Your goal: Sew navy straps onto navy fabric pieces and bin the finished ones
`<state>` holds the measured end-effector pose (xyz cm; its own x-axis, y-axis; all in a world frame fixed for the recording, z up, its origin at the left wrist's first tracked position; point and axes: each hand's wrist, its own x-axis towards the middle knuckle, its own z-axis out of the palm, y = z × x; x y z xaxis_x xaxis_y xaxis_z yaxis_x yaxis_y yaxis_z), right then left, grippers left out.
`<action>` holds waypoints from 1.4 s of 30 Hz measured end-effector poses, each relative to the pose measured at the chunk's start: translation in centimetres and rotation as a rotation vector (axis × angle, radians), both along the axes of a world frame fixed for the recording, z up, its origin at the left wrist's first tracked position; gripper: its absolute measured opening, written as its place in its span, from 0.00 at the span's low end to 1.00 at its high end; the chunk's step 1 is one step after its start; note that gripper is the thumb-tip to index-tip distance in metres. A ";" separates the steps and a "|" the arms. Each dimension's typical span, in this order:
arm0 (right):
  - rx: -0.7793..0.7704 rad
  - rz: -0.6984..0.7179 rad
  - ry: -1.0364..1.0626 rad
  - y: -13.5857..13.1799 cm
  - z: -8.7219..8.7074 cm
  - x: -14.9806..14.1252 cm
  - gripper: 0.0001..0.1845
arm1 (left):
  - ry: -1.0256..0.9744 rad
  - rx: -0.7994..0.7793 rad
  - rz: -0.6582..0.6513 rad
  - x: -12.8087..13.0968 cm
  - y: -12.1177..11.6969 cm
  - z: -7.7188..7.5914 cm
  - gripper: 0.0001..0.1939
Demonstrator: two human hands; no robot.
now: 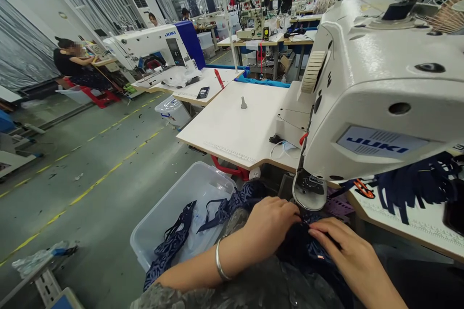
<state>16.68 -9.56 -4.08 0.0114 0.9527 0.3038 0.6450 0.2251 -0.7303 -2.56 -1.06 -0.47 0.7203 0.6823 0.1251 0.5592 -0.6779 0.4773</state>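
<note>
Dark navy patterned fabric [315,249] lies in my lap, below the head of a white JUKI sewing machine [362,96]. My left hand [271,222], a silver bangle on its wrist, is closed on the fabric just left of the needle area. On the other side my right hand [342,239] pinches the same fabric between thumb and fingers. Both hands are close together, near the machine's rounded metal guard [309,198]. The exact spot under the left fingertips is hidden.
A clear plastic bin [145,236] at my left holds navy patterned pieces [170,241]. Navy strips [416,183] and orange-handled snips [363,188] lie on the right table. A small grey metal piece [243,103] rests on the white tabletop [217,125]. Another person [72,65] sits far left.
</note>
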 end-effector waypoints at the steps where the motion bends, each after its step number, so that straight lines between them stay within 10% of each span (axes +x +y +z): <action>1: -0.077 -0.042 0.061 0.0 -0.3 0.1 0.13 | -0.009 0.029 0.056 -0.1 0.1 -0.2 0.05; 7: -0.453 -0.248 0.391 0.0 -1.9 0.1 0.19 | -0.176 -0.378 0.019 -0.3 -0.3 -0.7 0.10; 11: -0.372 -0.231 0.504 -0.1 -2.5 -0.8 0.17 | -0.406 -0.840 0.119 0.8 -1.0 -1.9 0.10; 14: -0.330 -0.217 0.496 -0.3 -2.8 -0.8 0.15 | -0.462 -0.896 0.198 1.4 -1.1 -2.7 0.09; 21: -0.332 -0.062 0.560 0.0 -2.7 -0.7 0.15 | -0.334 -0.303 -0.021 1.6 -1.6 -2.8 0.04; 28: -0.045 -0.288 0.726 -0.9 -4.3 -2.1 0.08 | -0.149 0.331 -0.101 1.4 -2.5 -2.8 0.13; 42: 0.308 -0.266 0.453 -1.3 -2.7 -2.8 0.06 | -0.099 0.517 -0.164 0.8 -2.8 -0.8 0.10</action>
